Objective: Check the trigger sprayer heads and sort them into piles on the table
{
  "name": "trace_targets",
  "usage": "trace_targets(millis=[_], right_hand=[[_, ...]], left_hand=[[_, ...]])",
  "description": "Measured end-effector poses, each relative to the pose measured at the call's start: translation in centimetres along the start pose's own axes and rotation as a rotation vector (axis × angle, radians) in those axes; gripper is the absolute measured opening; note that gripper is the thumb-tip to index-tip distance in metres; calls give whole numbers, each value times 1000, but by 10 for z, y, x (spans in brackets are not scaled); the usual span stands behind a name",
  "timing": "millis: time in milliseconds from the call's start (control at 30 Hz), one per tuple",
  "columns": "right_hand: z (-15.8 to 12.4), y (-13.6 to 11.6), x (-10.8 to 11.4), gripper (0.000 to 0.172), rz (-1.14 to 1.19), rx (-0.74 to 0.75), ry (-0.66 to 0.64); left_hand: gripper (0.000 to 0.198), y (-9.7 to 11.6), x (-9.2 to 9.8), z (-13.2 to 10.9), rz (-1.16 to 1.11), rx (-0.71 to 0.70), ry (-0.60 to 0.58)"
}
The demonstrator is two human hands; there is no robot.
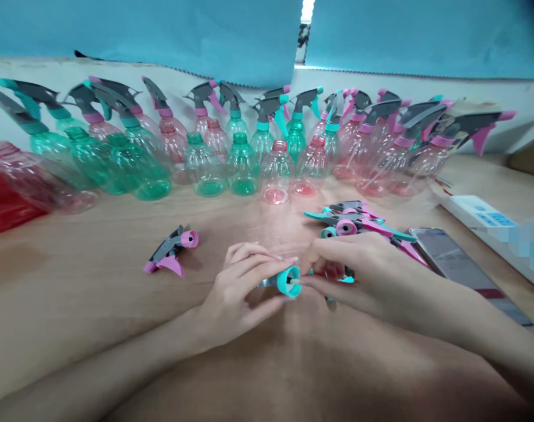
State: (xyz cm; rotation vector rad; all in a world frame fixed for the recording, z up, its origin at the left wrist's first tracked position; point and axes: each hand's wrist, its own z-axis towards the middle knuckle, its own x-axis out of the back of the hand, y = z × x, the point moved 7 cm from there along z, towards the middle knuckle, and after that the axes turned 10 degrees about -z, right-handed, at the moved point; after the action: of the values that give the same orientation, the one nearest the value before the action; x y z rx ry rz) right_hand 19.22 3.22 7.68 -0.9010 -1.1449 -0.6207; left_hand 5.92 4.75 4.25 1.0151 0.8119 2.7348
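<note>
Near the middle of the table, my left hand (pixel 238 287) is closed around a spray trigger head (pixel 288 282) with a teal collar. The collar's open end faces right, and the hand covers most of its grey body. Close against that opening, my right hand (pixel 350 264) pinches a thin pale dip tube (pixel 295 282), its tip at the collar's mouth. The rest of the tube is hidden by my fingers. Behind and beneath my right hand lies a pile of pink and teal trigger heads (pixel 354 220). A single pink-and-grey trigger head (pixel 172 251) rests left of my left hand.
Several open green bottles (pixel 242 170) and pink bottles (pixel 276 176) stand in front of a row of bottles with trigger heads (pixel 363 146). A phone (pixel 464 272) and a white power strip (pixel 490 220) lie at right. A red bag (pixel 7 199) sits far left.
</note>
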Motion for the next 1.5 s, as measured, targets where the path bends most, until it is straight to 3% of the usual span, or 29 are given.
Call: trace_targets(millis=[333, 600, 767, 967, 1333, 1500], right_hand=[[-1, -5, -4, 10, 94, 53, 18], [1, 4, -14, 16, 330, -174, 100], [0, -3, -20, 24, 416, -195, 161], [-7, -15, -20, 24, 222, -78, 299], [-1, -7, -21, 15, 225, -148, 287], [-4, -13, -13, 14, -21, -103, 408]], left_hand=[[26, 3, 1, 0, -110, -71, 9], [24, 1, 4, 0, -14, -57, 1], [25, -3, 4, -3, 16, -27, 31], [15, -1, 5, 3, 64, 16, 20], [18, 0, -1, -2, 99, -36, 0], [18, -1, 1, 1, 107, 10, -3]])
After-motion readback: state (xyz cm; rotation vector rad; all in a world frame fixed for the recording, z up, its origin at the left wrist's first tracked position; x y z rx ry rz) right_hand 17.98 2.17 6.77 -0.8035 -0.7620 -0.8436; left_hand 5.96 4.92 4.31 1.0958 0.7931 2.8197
